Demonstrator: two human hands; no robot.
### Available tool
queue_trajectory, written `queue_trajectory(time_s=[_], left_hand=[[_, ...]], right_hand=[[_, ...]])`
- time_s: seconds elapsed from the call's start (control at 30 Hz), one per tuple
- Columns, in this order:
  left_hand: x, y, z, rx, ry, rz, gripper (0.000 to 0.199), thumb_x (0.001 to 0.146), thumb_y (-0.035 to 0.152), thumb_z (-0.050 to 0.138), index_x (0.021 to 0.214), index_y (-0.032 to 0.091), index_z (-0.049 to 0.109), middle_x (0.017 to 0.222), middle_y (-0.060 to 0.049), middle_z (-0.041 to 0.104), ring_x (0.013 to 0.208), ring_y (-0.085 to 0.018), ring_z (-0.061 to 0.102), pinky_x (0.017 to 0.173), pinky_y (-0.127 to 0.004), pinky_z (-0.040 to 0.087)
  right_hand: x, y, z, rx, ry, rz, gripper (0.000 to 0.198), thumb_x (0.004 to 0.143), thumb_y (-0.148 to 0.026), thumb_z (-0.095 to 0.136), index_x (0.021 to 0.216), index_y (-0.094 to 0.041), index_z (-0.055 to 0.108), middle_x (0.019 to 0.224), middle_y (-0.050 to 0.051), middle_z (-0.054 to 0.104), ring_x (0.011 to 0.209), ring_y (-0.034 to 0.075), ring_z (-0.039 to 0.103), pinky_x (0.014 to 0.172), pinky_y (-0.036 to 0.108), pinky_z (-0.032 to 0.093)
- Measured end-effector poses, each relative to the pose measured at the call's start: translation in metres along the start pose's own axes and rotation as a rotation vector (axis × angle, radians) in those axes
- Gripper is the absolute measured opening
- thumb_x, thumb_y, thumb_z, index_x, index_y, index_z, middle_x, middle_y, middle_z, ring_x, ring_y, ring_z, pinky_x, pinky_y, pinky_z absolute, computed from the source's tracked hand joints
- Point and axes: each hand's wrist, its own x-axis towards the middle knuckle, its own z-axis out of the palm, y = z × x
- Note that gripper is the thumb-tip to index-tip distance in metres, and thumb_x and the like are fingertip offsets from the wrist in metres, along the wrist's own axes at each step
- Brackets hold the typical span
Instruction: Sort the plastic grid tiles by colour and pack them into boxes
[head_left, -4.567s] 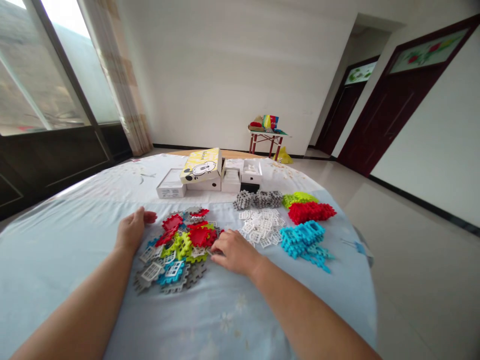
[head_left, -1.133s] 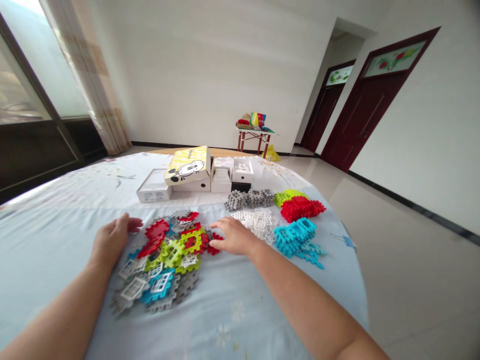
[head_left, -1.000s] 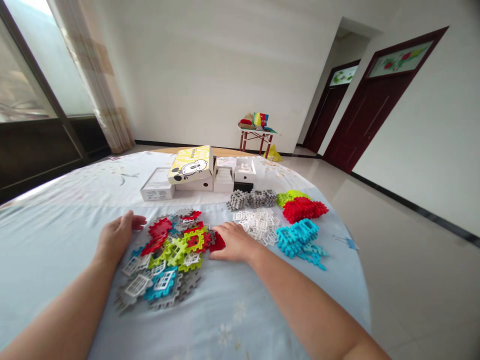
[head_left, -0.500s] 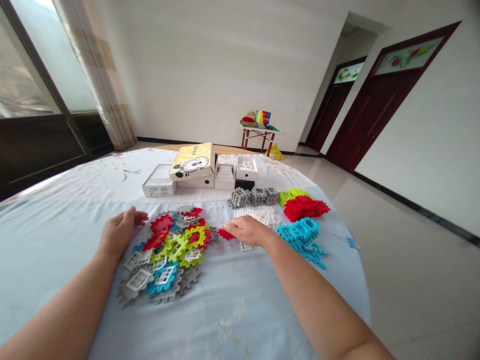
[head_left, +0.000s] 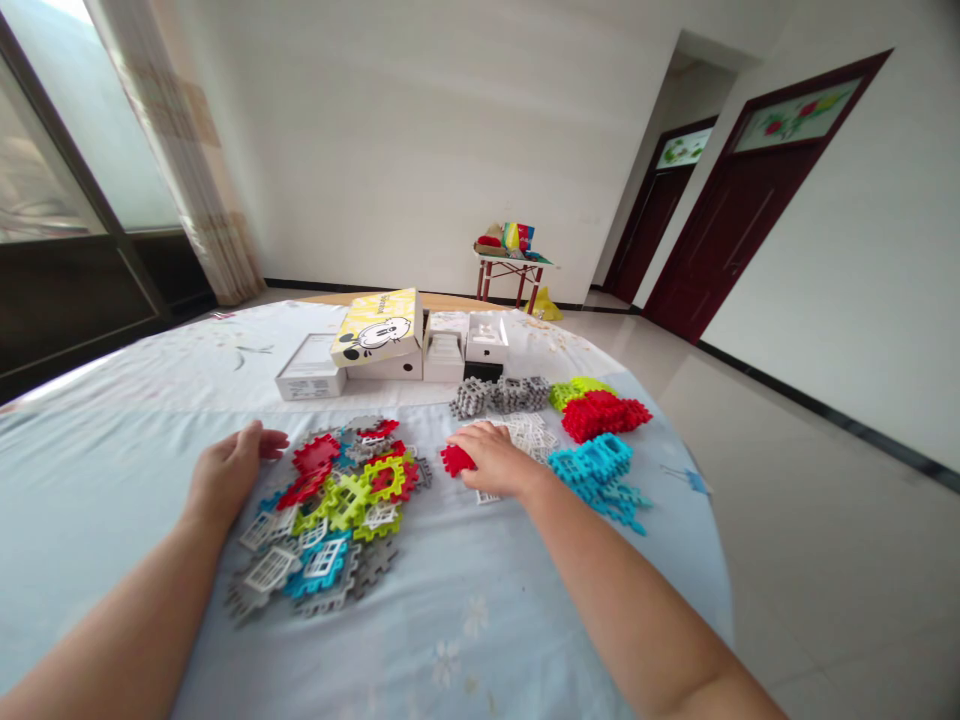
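My right hand (head_left: 495, 460) grips a red notched plastic building piece (head_left: 455, 460) between thumb and fingers, above the tablecloth and just in front of the white window-frame pieces (head_left: 531, 434). To the left lies a mixed pile of interlocking plastic pieces (head_left: 349, 500) in red, green, blue, grey and white. My left hand (head_left: 229, 468) rests on the cloth beside this pile's left edge, thumb up and fingers stretched toward it, with nothing seen in it. Sorted by colour on the right are grey pieces (head_left: 501, 395), green pieces (head_left: 583, 390), red pieces (head_left: 604, 415) and blue pieces (head_left: 596, 470).
Behind the pieces stand a yellow-and-white cartoon box (head_left: 379, 328), a low white box (head_left: 309, 380) and small white boxes (head_left: 486, 337). The round table's cloth (head_left: 390, 650) curves away at the right edge. A small side table (head_left: 512, 262) stands by the far wall.
My right hand has turned a little, so the red piece shows more of its face. My left hand stays by the pile. The whole view has shifted slightly.
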Motion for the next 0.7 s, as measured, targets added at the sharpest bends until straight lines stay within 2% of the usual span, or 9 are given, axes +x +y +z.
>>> queue_trajectory(time_s=[0.2,0.37,0.43,0.57,0.63,0.7], left_hand=[[0.013,-0.014,0.000,0.024,0.001,0.013,0.040,0.075,0.044,0.039,0.075,0.015,0.067,0.062,-0.004,0.067,0.065,-0.021,0.062,0.069,-0.031,0.047],[0.019,-0.020,-0.001,0.065,0.003,-0.003,0.041,0.074,0.046,0.039,0.077,0.017,0.068,0.064,-0.003,0.068,0.066,-0.022,0.062,0.069,-0.033,0.047],[0.019,-0.022,-0.001,0.076,0.000,-0.006,0.041,0.073,0.047,0.039,0.076,0.018,0.068,0.064,-0.004,0.068,0.065,-0.022,0.063,0.068,-0.034,0.047],[0.013,-0.021,-0.001,0.086,-0.002,0.101,0.041,0.074,0.049,0.037,0.076,0.020,0.065,0.065,-0.005,0.069,0.072,-0.024,0.065,0.070,-0.037,0.044],[0.009,-0.019,-0.001,0.083,0.003,0.144,0.040,0.075,0.050,0.036,0.076,0.021,0.064,0.066,-0.005,0.069,0.076,-0.025,0.065,0.071,-0.038,0.044],[0.008,-0.018,-0.001,0.070,0.009,0.130,0.040,0.073,0.051,0.037,0.074,0.022,0.064,0.065,-0.005,0.069,0.075,-0.025,0.065,0.072,-0.039,0.044]], right_hand=[[0.003,0.002,0.003,-0.016,-0.014,0.067,0.049,0.067,-0.025,0.062,0.115,-0.023,0.052,0.114,0.007,0.055,0.107,0.025,0.041,0.089,0.038,0.028],[0.000,0.001,-0.013,0.007,0.093,0.139,0.050,0.072,-0.026,0.057,0.121,-0.022,0.048,0.106,0.006,0.059,0.101,0.023,0.045,0.088,0.037,0.030],[-0.002,0.002,-0.016,0.015,0.123,0.138,0.051,0.072,-0.027,0.058,0.122,-0.022,0.047,0.109,0.006,0.058,0.103,0.023,0.044,0.089,0.037,0.029],[-0.003,0.008,-0.009,0.027,0.042,0.088,0.057,0.067,-0.030,0.063,0.122,-0.023,0.047,0.122,0.007,0.051,0.110,0.025,0.040,0.090,0.039,0.029],[-0.002,0.010,-0.002,0.021,-0.007,0.060,0.054,0.066,-0.030,0.064,0.118,-0.024,0.050,0.120,0.006,0.052,0.109,0.025,0.041,0.089,0.039,0.029],[-0.001,0.011,0.004,0.006,-0.025,0.053,0.047,0.067,-0.029,0.063,0.113,-0.026,0.054,0.113,0.004,0.056,0.106,0.025,0.043,0.086,0.039,0.030]])
